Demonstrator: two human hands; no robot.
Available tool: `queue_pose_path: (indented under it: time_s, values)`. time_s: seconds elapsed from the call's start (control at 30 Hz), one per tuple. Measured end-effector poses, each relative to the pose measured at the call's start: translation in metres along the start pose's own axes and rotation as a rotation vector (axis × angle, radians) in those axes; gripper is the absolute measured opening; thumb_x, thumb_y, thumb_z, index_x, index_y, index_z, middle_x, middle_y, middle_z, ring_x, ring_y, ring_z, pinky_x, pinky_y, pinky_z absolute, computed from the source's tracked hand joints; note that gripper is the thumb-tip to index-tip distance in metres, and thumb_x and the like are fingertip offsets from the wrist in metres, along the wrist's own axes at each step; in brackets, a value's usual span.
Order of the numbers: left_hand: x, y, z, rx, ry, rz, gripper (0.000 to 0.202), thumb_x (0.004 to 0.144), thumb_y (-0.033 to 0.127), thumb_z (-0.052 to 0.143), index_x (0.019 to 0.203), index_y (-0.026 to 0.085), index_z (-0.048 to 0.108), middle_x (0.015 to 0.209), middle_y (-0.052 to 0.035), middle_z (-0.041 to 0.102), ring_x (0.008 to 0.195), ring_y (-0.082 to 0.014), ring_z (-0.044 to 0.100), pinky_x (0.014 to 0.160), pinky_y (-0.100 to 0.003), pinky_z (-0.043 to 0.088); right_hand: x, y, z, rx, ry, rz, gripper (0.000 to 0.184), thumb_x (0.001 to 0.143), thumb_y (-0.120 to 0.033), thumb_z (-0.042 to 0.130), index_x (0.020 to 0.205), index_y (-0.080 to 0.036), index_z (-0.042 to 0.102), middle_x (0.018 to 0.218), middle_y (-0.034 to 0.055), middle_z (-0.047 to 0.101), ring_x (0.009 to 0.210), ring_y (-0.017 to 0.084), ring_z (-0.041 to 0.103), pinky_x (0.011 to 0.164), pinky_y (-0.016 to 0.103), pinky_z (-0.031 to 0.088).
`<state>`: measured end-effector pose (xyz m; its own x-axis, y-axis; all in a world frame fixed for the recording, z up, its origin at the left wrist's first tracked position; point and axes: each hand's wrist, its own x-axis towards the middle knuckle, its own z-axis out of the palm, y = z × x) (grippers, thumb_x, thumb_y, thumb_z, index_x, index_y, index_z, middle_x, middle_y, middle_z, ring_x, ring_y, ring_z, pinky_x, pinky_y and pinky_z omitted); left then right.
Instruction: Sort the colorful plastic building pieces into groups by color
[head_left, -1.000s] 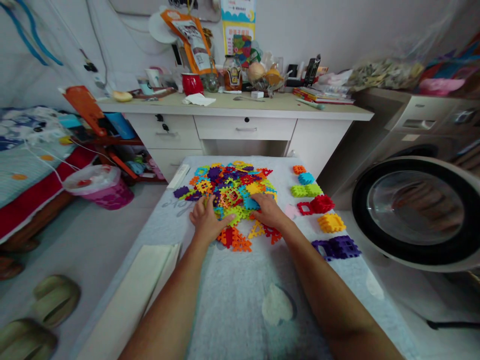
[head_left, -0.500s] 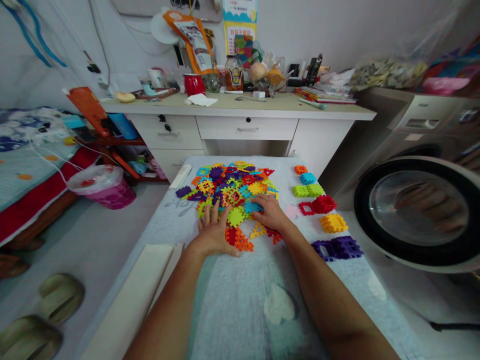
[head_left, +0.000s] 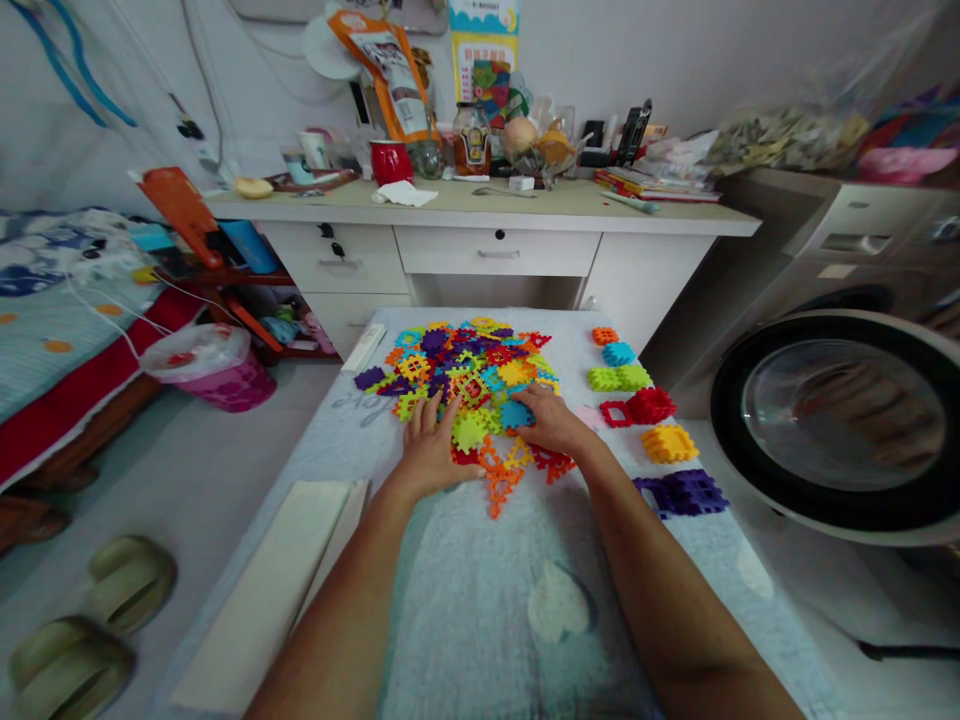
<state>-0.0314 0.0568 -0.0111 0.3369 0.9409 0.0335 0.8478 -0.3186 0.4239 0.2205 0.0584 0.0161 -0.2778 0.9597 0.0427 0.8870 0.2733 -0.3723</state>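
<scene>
A pile of flat interlocking plastic building pieces [head_left: 471,430] in many colours lies on the cloth-covered table. My left hand [head_left: 433,452] rests at the pile's front left edge, fingers spread, holding nothing. At the front right, my right hand [head_left: 553,418] has its thumb and fingers on either side of a blue building piece [head_left: 516,413]. Orange triangular pieces [head_left: 498,478] lie between the hands, and a red triangular piece [head_left: 553,462] is under my right wrist. Down the table's right side runs a row of blocks: orange, blue, green, red [head_left: 649,405], yellow [head_left: 670,443] and purple [head_left: 688,493].
A white remote [head_left: 365,347] lies at the table's far left corner, and a pale flat board [head_left: 262,590] along the left edge. Behind stands a cluttered white desk [head_left: 495,215]. At right is a washing machine with its round door [head_left: 840,410] swung out.
The blue piece has shifted slightly right with my right hand. The orange triangular pieces between my hands have turned and now stick out nearer to me. My left hand has drawn its fingers closer together.
</scene>
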Motion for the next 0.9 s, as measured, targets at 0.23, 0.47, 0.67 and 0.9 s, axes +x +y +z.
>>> queue_pose_path:
  time_s: [0.23,0.47,0.67,0.9]
  values:
    - [0.009,-0.008,0.003,-0.024,0.184,0.079,0.094,0.068,0.054,0.078,0.149,0.021,0.044,0.154,-0.0150,0.044,0.146,-0.0357,0.034,0.123,-0.052,0.026,0.000,0.004,-0.003,-0.013,0.020,0.045,0.057,0.078,-0.026,0.070,0.133,-0.017,0.061,0.127,0.0141,0.058,0.121,0.029,0.052,0.104,0.041,0.042]
    - [0.016,-0.016,0.003,-0.050,0.399,0.024,0.053,0.084,0.038,0.062,0.133,0.018,0.059,0.155,-0.0165,0.042,0.144,-0.0311,0.040,0.120,-0.047,0.032,-0.002,0.000,-0.007,-0.067,-0.032,0.066,0.061,0.080,-0.027,0.071,0.138,-0.015,0.058,0.134,0.0171,0.055,0.125,0.032,0.050,0.105,0.043,0.041]
    - [0.018,-0.017,0.009,-0.049,0.547,-0.097,0.045,0.090,0.045,0.056,0.125,0.019,0.065,0.154,-0.0171,0.042,0.142,-0.0338,0.041,0.117,-0.052,0.032,0.000,-0.003,-0.004,-0.108,-0.011,0.057,0.049,0.081,-0.028,0.074,0.128,-0.018,0.066,0.124,0.0149,0.061,0.118,0.029,0.055,0.101,0.041,0.043]
    - [0.024,-0.018,0.013,-0.090,0.580,-0.188,0.048,0.093,0.048,0.049,0.125,0.016,0.064,0.143,-0.0189,0.051,0.136,-0.0334,0.046,0.116,-0.051,0.033,0.005,0.010,-0.019,-0.085,0.035,-0.004,0.046,0.079,-0.028,0.073,0.123,-0.013,0.067,0.115,0.0148,0.065,0.108,0.027,0.060,0.097,0.037,0.046]
